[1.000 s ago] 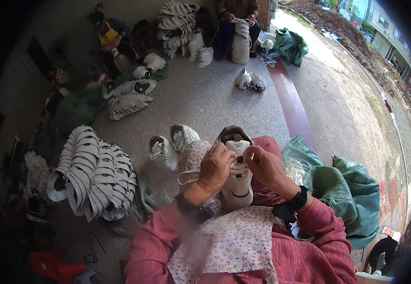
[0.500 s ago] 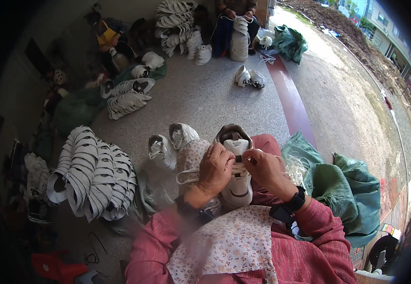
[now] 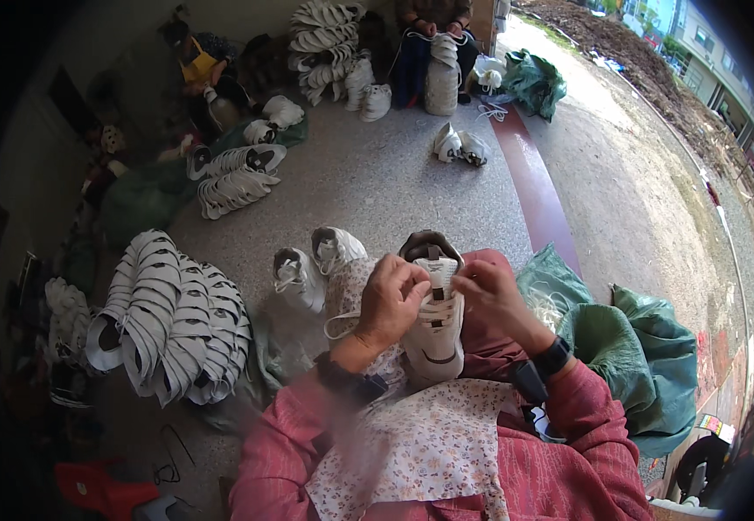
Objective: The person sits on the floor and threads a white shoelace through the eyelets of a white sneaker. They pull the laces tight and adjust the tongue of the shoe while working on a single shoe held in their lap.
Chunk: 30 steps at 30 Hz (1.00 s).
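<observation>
White sneaker (image 3: 436,334), four o'clock from the view's centre, lies between left hand (image 3: 392,300) at nine and right hand (image 3: 497,300) at three, fingers narrowly curled, any lace-hold indiscernible, farther apart than half a second earlier.

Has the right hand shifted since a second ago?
Yes, slightly: the right hand is a little farther right, nearer the reddish floor strip.

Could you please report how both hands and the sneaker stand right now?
Left hand, right hand: at opposite sides of the white sneaker; grips unclear. Sneaker lacing side up, toe toward the person. Tongue visible between them, no obstruction seen.
</observation>
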### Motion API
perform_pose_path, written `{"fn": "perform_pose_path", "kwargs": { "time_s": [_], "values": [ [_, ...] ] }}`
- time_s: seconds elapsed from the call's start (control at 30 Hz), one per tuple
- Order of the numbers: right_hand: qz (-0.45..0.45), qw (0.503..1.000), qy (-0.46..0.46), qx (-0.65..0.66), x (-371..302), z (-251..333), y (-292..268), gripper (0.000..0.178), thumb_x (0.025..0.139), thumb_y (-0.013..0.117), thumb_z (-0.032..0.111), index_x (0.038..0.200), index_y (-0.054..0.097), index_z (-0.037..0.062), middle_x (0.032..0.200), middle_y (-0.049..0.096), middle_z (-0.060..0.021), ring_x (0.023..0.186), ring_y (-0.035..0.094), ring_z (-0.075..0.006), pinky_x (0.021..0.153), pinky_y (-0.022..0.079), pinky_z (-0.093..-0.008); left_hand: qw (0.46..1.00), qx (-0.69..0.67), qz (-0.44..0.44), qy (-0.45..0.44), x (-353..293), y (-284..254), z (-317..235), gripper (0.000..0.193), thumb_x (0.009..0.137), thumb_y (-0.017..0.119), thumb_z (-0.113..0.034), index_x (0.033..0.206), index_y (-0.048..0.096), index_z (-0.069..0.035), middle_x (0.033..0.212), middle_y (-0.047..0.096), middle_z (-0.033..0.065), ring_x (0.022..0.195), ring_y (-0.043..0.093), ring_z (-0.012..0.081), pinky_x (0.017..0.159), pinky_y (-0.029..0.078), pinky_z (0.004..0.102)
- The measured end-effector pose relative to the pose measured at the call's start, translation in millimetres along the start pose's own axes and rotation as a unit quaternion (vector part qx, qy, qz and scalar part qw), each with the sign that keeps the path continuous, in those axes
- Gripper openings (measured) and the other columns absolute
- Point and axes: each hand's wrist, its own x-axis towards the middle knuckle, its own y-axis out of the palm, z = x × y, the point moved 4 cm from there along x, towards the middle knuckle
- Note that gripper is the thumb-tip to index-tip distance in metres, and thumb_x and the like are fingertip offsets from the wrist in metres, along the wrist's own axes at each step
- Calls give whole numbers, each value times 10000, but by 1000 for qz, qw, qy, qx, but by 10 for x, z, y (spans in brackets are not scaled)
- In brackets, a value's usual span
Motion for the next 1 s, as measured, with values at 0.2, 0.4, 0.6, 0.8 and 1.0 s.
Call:
{"fn": "perform_pose_path", "kwargs": {
  "time_s": [0.2, 0.4, 0.6, 0.8, 1.0],
  "values": [
    [47, 785, -12, 618, -109, 101, -1293, 211, 1089, 372, 127, 958, 527, 70, 597, 389, 39, 403, 318, -32, 366, 257, -195, 997, -75, 23, -16, 284, -317, 232, 251, 927, 687, -200, 1126, 672, -48, 1170, 641, 75, 1132, 590, 193, 991, 454, 348],
    [-231, 624, -142, 733, -723, -708, -3317, 287, 1043, 406, 62, 760, 452, 58, 548, 304, 16, 448, 304, -97, 438, 296, -254, 945, -197, 226, -133, 435, -74, 337, 442, 999, 609, -374, 1289, 584, -42, 1226, 637, 87, 1178, 577, 204, 1036, 439, 344],
    [-189, 732, -55, 652, -853, -1675, -2995, 254, 1028, 451, 215, 1078, 514, -26, 829, 560, -83, 666, 532, -184, 649, 491, -317, 913, -242, 280, -170, 525, 60, 292, 563, 957, 662, -377, 1362, 514, -15, 1226, 622, 108, 1186, 568, 177, 1035, 436, 339],
    [-147, 921, 79, 351, -650, -390, -820, 381, 970, 561, 34, 1312, 457, -100, 1250, 612, -257, 1112, 666, -327, 952, 568, -415, 907, -218, 340, -117, 456, -24, 286, 745, 736, 798, -213, 1391, 497, -24, 1294, 598, 117, 1216, 569, 228, 1051, 437, 352],
    [-55, 992, 84, 79, -530, -94, -63, 181, 966, 632, 71, 1129, 642, -8, 990, 732, -112, 836, 720, -167, 724, 581, -283, 950, 19, 300, -85, 439, 62, 234, 809, 665, 836, -176, 1395, 509, -53, 1300, 607, 116, 1219, 580, 220, 1029, 468, 347]
  ]
}}
